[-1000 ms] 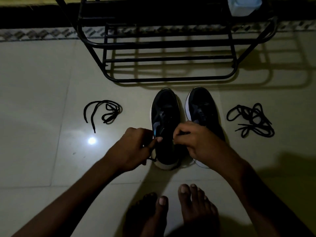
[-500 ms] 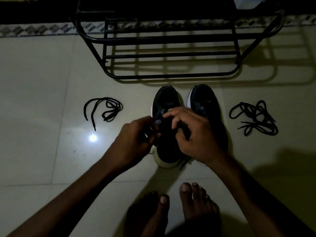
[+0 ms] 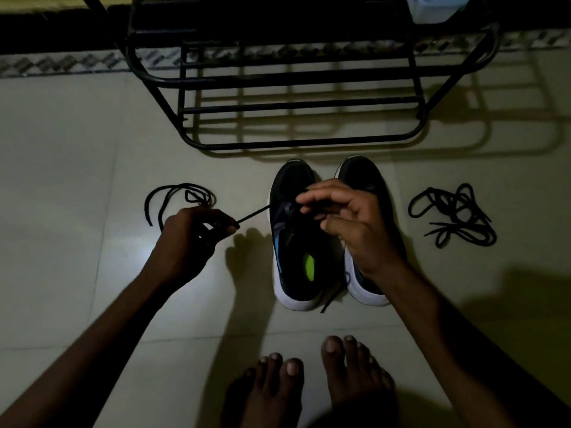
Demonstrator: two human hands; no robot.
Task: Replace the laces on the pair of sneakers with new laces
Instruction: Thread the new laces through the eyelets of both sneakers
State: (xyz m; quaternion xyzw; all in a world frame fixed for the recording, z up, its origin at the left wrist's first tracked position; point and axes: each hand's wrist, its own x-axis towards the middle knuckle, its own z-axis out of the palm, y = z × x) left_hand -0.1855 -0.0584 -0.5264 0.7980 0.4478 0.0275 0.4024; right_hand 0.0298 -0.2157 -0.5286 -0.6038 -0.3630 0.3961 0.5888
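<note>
Two black sneakers with white soles stand side by side on the tiled floor, the left sneaker (image 3: 296,242) and the right sneaker (image 3: 364,177). My left hand (image 3: 188,239) pinches one end of the black lace (image 3: 251,216) and holds it taut, out to the left of the left sneaker. My right hand (image 3: 349,223) hovers over the left sneaker's eyelets and pinches the lace there; it hides much of the right sneaker. Another lace end (image 3: 332,298) trails between the heels.
A loose black lace (image 3: 182,196) lies on the floor to the left, a tangled heap of black laces (image 3: 454,214) to the right. A black metal shoe rack (image 3: 296,88) stands just behind the sneakers. My bare feet (image 3: 309,384) are at the near edge.
My left hand has moved left, away from the left sneaker, drawing the lace end out taut. My right hand has shifted up toward the sneaker's toe end.
</note>
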